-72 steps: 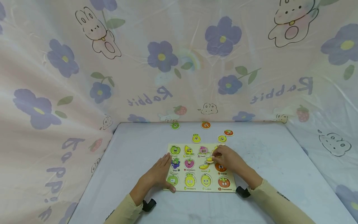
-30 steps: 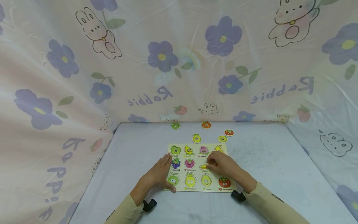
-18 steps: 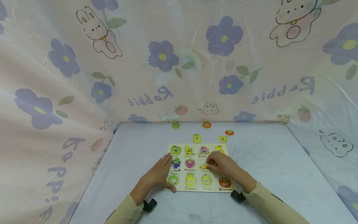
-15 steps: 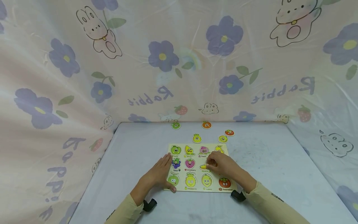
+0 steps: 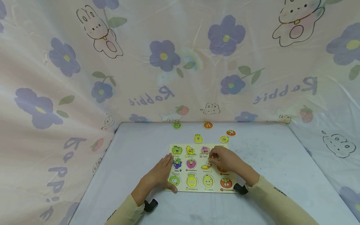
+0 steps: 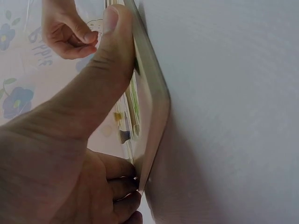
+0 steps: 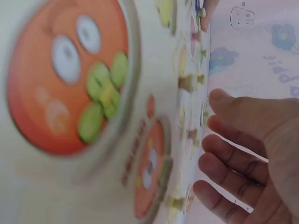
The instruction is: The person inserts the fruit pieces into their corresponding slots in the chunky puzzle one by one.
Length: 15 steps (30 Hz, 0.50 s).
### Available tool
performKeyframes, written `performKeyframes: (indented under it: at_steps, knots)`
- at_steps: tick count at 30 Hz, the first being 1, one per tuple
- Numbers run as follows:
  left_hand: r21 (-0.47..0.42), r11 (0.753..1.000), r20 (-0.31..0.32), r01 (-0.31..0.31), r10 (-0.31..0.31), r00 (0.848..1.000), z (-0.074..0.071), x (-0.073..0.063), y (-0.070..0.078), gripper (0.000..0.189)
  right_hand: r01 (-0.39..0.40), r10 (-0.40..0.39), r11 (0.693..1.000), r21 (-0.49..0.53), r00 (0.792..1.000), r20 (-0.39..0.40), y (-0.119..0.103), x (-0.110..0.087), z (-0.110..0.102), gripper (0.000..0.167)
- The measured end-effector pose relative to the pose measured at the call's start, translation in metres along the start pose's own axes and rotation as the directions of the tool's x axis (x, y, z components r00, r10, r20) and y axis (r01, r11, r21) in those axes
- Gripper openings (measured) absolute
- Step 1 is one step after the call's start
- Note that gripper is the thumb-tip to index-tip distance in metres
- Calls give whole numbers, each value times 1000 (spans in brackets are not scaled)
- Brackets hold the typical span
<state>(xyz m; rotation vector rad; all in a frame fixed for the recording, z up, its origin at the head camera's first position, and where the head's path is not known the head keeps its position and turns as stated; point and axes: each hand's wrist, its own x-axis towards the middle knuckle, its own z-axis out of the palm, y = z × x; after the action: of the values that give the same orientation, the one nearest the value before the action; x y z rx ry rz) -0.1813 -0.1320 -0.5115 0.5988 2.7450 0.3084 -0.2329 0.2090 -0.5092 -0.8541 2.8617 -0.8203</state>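
Note:
A wooden fruit puzzle board (image 5: 200, 187) lies on the table with printed, labelled fruit places. My left hand (image 5: 157, 173) rests along its left edge, thumb (image 6: 114, 51) against the front edge and fingers at the side. The banana piece (image 5: 206, 167), with a small knob, lies at its printed place in the middle row. Just above it hovers my right hand (image 5: 229, 159), fingers loosely bent. In the right wrist view its fingertips (image 7: 210, 147) stand apart from the knobs and hold nothing. Behind this hand the pear and orange places are partly hidden.
Beyond the board lie loose knobbed pieces: a green round fruit (image 5: 177, 125), an orange (image 5: 208, 125), a pineapple (image 5: 198, 138), a yellow fruit (image 5: 224, 139) and a persimmon (image 5: 231, 133). A patterned curtain (image 5: 180, 78) surrounds the white table (image 5: 135, 143).
The right hand carried the banana piece down and left onto its place, stayed there, then let go and rose slightly away. The left hand has kept its position on the board.

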Motion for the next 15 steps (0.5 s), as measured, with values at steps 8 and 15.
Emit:
performKeyframes:
  at_steps: [8,15]
  knots:
    - [2,1000,-11,-11,11,1000,1,1,-1,147,-48,47,999,-20,998,-52,11,15,-14,15]
    - [2,1000,-10,-10,10,1000,3,2,-2,147,-68,65,997,-27,993,-101,26,31,-20,18]
